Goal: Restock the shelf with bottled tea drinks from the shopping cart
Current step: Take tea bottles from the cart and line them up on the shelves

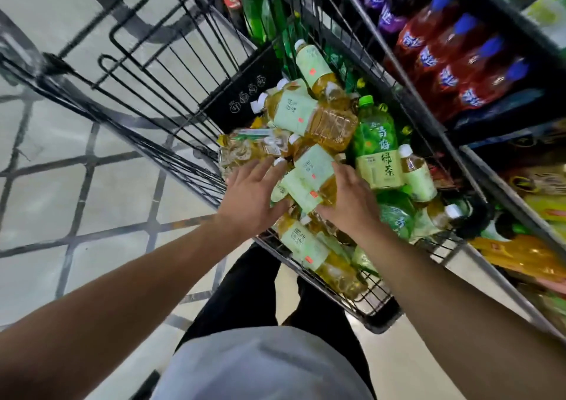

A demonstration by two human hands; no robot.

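Observation:
A black wire shopping cart (171, 114) holds a heap of several bottled tea drinks lying on their sides. Most are amber tea bottles with pale green labels and white caps (301, 111). A larger green tea bottle (375, 142) with a green cap lies to the right. My left hand (252, 192) and my right hand (347, 199) reach into the cart, fingers spread, on either side of two pale-label tea bottles (306, 179). Both hands touch those bottles but neither has closed around one.
A dark shelf unit (477, 166) runs along the right of the cart. Its upper tier holds red and purple drinks with blue caps (450, 62); lower tiers hold yellow and green packs (526, 255). Tiled floor (61, 185) lies left. Green soda bottles (254, 10) stand beyond the cart.

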